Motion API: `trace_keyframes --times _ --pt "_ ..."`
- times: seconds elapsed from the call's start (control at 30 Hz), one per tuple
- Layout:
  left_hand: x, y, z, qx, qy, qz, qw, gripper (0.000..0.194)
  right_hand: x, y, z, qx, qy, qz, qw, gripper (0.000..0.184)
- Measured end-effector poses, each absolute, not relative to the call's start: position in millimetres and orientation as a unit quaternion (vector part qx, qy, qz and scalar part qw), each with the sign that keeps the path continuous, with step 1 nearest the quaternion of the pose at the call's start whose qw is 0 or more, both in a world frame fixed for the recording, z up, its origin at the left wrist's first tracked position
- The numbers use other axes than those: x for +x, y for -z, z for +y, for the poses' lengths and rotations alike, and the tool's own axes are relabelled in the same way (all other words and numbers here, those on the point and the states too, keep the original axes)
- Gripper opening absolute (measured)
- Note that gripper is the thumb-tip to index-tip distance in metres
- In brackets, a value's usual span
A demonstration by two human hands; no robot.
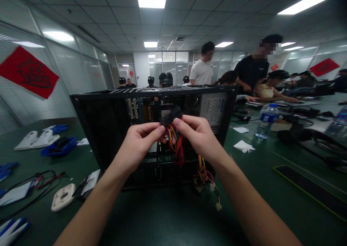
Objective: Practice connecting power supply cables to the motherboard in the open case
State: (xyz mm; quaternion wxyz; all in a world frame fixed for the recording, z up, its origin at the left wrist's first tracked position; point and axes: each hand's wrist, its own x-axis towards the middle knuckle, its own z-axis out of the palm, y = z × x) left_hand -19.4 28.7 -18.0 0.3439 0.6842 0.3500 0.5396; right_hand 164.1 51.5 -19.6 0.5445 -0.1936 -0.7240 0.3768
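Between my two hands is a wide black power connector [171, 116] with a bundle of red, yellow and orange wires [177, 148] hanging from it. My left hand [145, 139] pinches its left end, and my right hand [193, 130] pinches the right end near the wires. Just behind them stands an open black computer case [108, 130], its inside facing me. A motherboard with slots [148, 112] shows within, partly covered by my hands. At the case's upper right sits the power supply [214, 110]. Loose cables with white plugs [203, 177] spill out at the lower right.
On the left lie a blue tray [61, 148], white slippers [36, 139], a beige phone-like object [63, 197] and cables [46, 181]. To the right are a water bottle [267, 121], crumpled tissue [244, 146] and a long black strip [311, 188]. Several people work farther back.
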Motion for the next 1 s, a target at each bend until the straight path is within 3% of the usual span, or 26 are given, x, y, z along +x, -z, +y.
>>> trace_keyframes --times 0.37,1.0 --pt "-14 7 12 0.730 -0.537 0.368 0.209 0.029 155 25 53 -0.142 -0.399 -0.701 0.574 0.035" --pt "-2 7 -12 0.783 -0.460 0.415 -0.052 0.021 151 28 47 -0.171 -0.335 -0.707 0.599 0.035"
